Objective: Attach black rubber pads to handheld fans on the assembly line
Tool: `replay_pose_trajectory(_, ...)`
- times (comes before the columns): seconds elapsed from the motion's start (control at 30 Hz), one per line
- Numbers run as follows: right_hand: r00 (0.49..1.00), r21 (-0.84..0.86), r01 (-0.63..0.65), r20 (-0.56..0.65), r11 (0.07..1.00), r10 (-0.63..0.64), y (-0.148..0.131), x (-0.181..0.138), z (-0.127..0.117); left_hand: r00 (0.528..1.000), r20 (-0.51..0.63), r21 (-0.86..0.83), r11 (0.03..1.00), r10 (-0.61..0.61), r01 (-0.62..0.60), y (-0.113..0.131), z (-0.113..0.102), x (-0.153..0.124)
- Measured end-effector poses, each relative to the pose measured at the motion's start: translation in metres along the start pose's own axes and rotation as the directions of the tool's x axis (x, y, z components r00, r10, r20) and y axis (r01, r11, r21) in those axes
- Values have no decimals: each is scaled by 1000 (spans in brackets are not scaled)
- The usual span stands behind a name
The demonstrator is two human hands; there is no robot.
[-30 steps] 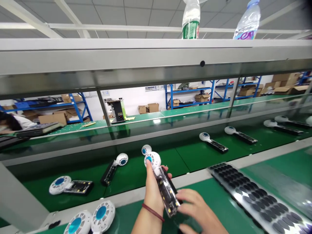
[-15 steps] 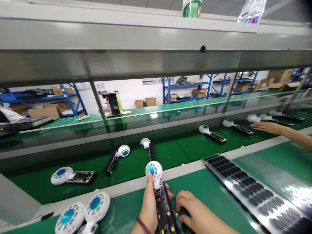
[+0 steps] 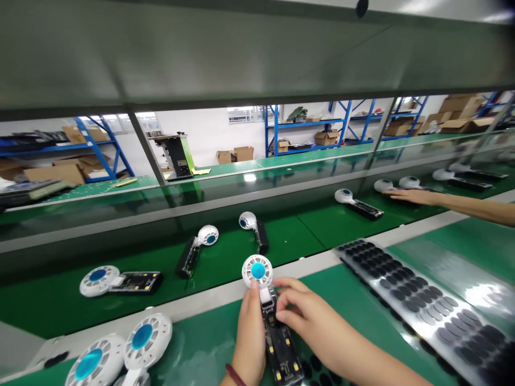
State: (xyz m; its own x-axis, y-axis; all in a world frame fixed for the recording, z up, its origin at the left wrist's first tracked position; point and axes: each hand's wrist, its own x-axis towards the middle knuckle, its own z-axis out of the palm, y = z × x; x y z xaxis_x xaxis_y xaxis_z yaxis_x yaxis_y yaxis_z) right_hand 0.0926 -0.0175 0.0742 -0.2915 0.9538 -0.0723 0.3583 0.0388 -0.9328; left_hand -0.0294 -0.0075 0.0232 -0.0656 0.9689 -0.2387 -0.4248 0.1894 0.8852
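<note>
A handheld fan with a white round head, a blue centre and an open black handle showing circuitry is gripped in my left hand, thumb just below the head. My right hand is at the upper handle, its thumb and fingers bent together against the fan's right side. Whether a small piece sits between those fingertips is hidden. Several black discs lie under my right forearm. To the right is a clear sheet bearing rows of black round stickers.
Two more fans rest at my lower left. Across the green conveyor belt lie several fans, such as one fan at left. A co-worker's hand reaches over the belt at right. A metal shelf spans overhead.
My right hand has risen from the table beside the fan to its upper handle. My left thumb has slid off the blue centre. The co-worker's hand has moved left over the belt.
</note>
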Motion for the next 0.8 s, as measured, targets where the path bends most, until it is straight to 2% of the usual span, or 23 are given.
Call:
replay_pose_trajectory(0.13, 1000, -79, -8, -8, 997, 7, -5, 6, 10, 1000, -6, 30, 999, 15, -15, -1, -2, 1)
replay_pose_trajectory(0.37, 1000, -127, -27, -3, 991, 27, -3, 7, 11, 999, -47, 71, 997, 9, -6, -2, -4, 2)
replay_pose_trajectory(0.6, 996, -153, -84, -3, 985, 85, -7, 9, 14, 999, -32, 130, 991, 11, -7, -4, -7, 3)
replay_pose_trajectory(0.8, 996, -176, -84, -20, 981, 82, -6, 9, 16, 999, -39, 121, 993, 7, -2, -4, -7, 3)
